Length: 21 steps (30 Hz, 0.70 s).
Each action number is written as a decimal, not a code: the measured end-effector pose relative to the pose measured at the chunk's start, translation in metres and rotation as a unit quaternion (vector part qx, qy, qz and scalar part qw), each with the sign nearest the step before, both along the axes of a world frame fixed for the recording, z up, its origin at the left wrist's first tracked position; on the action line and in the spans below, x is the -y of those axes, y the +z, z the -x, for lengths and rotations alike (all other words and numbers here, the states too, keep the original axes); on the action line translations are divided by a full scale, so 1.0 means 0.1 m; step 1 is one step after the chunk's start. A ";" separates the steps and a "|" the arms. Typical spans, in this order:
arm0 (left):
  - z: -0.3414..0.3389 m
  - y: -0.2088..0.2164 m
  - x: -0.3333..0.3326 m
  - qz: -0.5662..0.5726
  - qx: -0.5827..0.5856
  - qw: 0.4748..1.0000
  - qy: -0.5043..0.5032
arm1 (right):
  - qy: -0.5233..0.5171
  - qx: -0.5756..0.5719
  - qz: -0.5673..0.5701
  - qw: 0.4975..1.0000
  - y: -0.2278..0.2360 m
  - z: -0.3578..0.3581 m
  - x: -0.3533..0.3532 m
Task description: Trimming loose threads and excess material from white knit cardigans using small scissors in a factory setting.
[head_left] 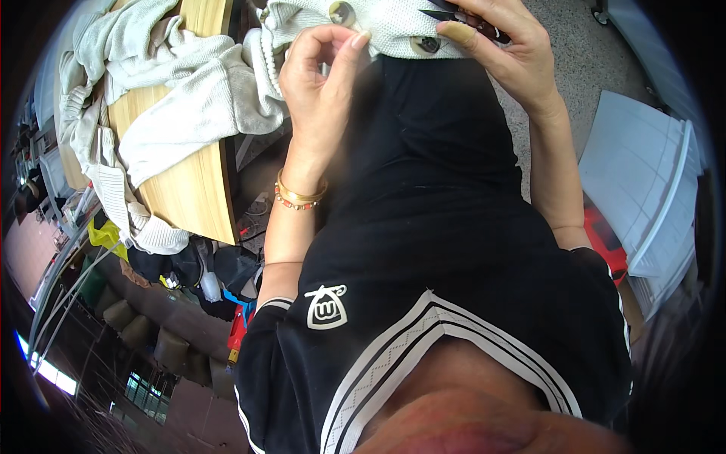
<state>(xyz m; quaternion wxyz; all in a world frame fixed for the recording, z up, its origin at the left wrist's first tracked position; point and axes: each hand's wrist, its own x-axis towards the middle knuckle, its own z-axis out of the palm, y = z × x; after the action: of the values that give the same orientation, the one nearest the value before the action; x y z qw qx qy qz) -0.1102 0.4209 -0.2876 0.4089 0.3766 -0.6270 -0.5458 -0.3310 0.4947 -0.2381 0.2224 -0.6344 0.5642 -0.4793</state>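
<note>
Hands both raised at the top of the head view, working at the lower edge of a cream knit garment (393,26) that lies across the person's lap over black clothing. Left hand (321,83): thumb and forefinger pinched together at the garment's hem, just below a large pale button (342,12); whether anything thin sits between the fingertips cannot be told. A beaded and gold bracelet (300,197) sits on that wrist. Right hand (503,53): fingers closed around a small pair of dark snips (446,13), blades pointing left over the knit; the thumb wears a yellowish cover and presses on the fabric just beside a second, darker button (426,45). A string of white beads (270,60) hangs along the garment's left edge. To the left, a wooden surface (193,181) carries a heap of more cream knitwear (178,83), partly draped over its edge. To the right, near the floor, a stack of white sheets (643,174) and a red object (609,242), partly hidden.
</note>
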 end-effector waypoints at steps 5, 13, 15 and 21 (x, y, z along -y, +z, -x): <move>-0.16 0.28 -0.11 -0.103 -0.084 0.990 -0.054 | -0.003 0.013 -0.005 1.000 0.00 0.00 -0.01; -0.33 0.39 -0.07 -0.122 -0.221 0.950 -0.184 | 0.002 -0.008 0.026 1.000 -0.03 0.03 -0.01; -0.26 0.38 -0.05 0.041 -0.041 0.986 -0.156 | 0.000 0.000 0.028 1.000 -0.05 0.02 -0.01; 0.20 0.34 -0.13 0.392 0.094 0.914 -0.042 | -0.015 0.018 0.053 0.998 -0.08 0.04 -0.07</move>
<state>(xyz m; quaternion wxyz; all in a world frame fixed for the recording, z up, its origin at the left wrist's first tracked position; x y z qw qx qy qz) -0.1299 0.4335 -0.2540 0.4398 0.2090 -0.8412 -0.2349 -0.3348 0.5015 -0.2457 0.1912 -0.6284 0.5431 -0.5231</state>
